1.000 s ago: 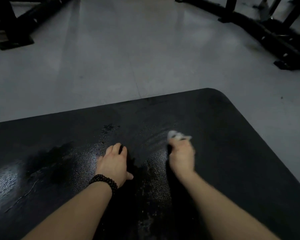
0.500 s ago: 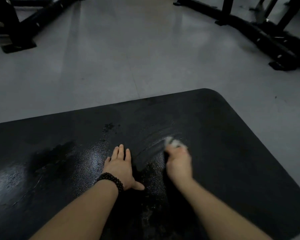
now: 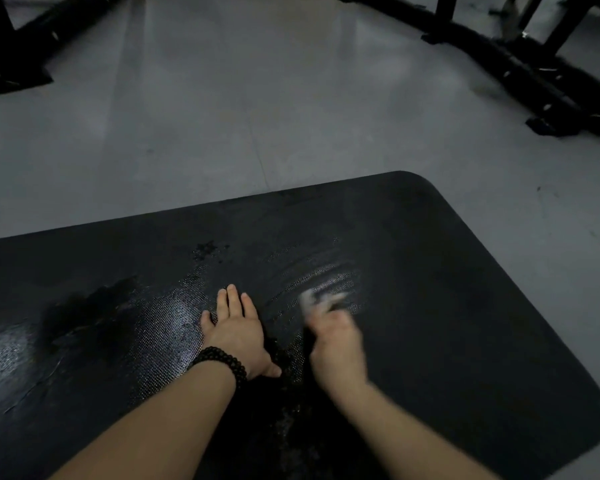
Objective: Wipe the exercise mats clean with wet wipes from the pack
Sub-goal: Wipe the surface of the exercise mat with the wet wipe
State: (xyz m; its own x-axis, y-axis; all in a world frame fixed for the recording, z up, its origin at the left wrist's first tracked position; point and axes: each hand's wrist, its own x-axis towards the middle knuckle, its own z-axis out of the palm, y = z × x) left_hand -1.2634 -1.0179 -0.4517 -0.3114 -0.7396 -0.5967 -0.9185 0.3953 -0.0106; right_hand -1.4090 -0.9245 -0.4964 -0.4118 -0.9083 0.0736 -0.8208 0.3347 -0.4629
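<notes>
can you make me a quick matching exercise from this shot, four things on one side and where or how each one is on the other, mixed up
Things:
1. left hand
2. right hand
3. wet wipe
4. bead bracelet

States:
A. crumpled, white, pressed to the mat
B. flat on the mat, fingers straight
C. round the left wrist
D. blurred, holds the wipe

Pairs: 1-B, 2-D, 3-A, 4-C

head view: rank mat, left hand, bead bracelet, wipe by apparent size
1. mat
2. left hand
3. and 4. bead bracelet and wipe: look alike, and the wipe is blurred and partly hidden in the right hand.
</notes>
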